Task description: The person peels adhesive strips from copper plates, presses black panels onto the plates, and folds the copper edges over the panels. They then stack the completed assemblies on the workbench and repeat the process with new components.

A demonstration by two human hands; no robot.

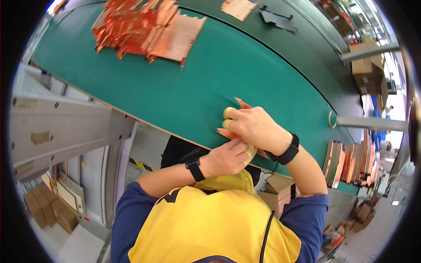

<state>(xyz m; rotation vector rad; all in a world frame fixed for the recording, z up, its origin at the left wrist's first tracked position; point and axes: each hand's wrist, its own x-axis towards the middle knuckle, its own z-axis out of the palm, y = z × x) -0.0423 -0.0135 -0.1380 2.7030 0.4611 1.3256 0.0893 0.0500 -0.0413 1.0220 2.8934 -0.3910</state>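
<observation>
At the near edge of the green-topped bench (206,87), both hands close on a thin copper-coloured sheet piece (227,133). My right hand (256,127) bends its fingers over the piece from above. Just nearer to me, my left hand (230,157) pinches along its near side, its fingertips partly hidden under the right hand. Pale yellow finger cots cover some fingertips of both hands. Corners of the piece stick out beyond the fingers, while most of it is hidden.
A loose pile of copper-coloured sheets (131,33) lies at the far left of the bench. Beyond it are a flat copper piece (238,8) and a black bracket-like part (277,19). Stacked panels (351,162) stand at the right; a grey machine frame (66,127) is at the left.
</observation>
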